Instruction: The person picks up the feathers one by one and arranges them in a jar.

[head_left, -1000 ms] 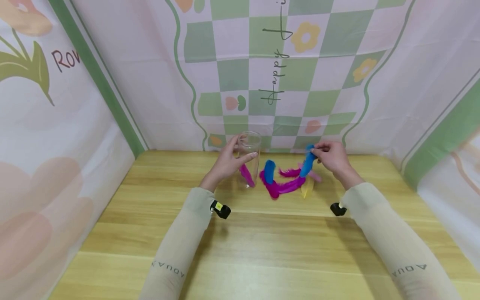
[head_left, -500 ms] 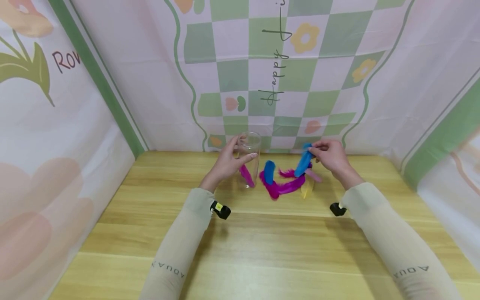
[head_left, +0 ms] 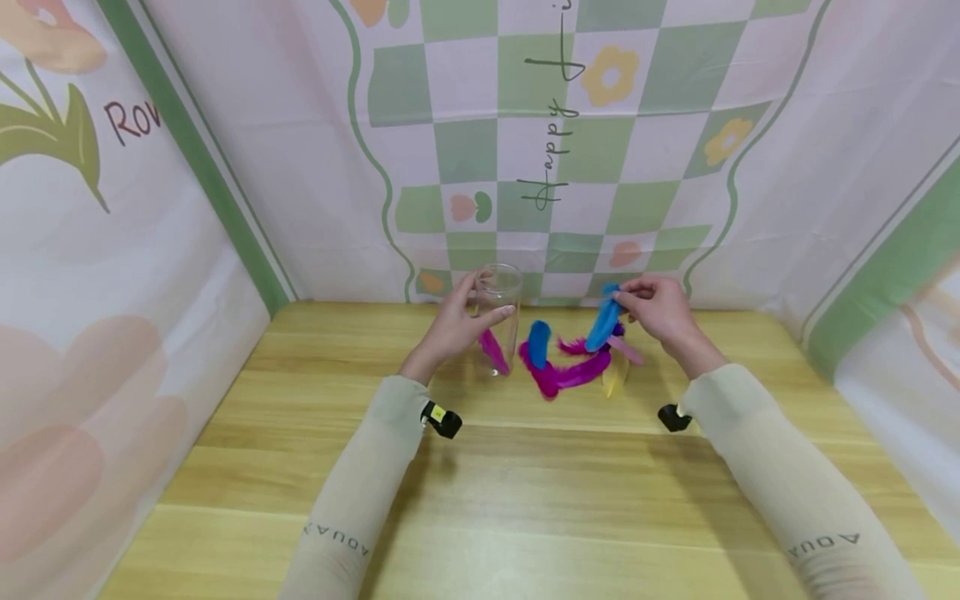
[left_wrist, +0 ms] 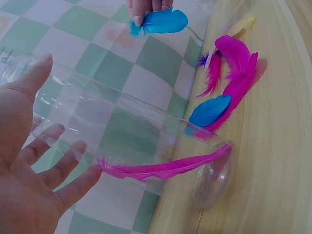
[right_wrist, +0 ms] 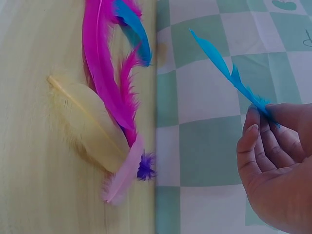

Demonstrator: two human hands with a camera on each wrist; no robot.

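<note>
My left hand (head_left: 461,321) grips a tall clear glass (left_wrist: 122,114) near its top, thumb on one side and fingers on the other. A magenta feather (left_wrist: 165,168) leans inside the glass, its tip at the bottom. My right hand (head_left: 662,310) pinches a bright blue feather (right_wrist: 219,61) by its fluffy end, between thumb and fingertips, above the table. Beneath it lies a loose pile: magenta feathers (right_wrist: 102,58), a second blue feather (head_left: 538,345), a yellow feather (right_wrist: 90,122), a pale pink feather (right_wrist: 126,173) and a mostly hidden purple feather (right_wrist: 146,167).
The wooden table (head_left: 480,500) stretches toward me in front of both arms. A checked green and white cloth (head_left: 525,150) hangs right behind the glass and feathers. A black wrist camera (head_left: 444,419) sits at each cuff.
The blue feather in my right hand has shifted slightly left and turned a little, uncovering the purple feather under it. My left hand and the glass stay in place.
</note>
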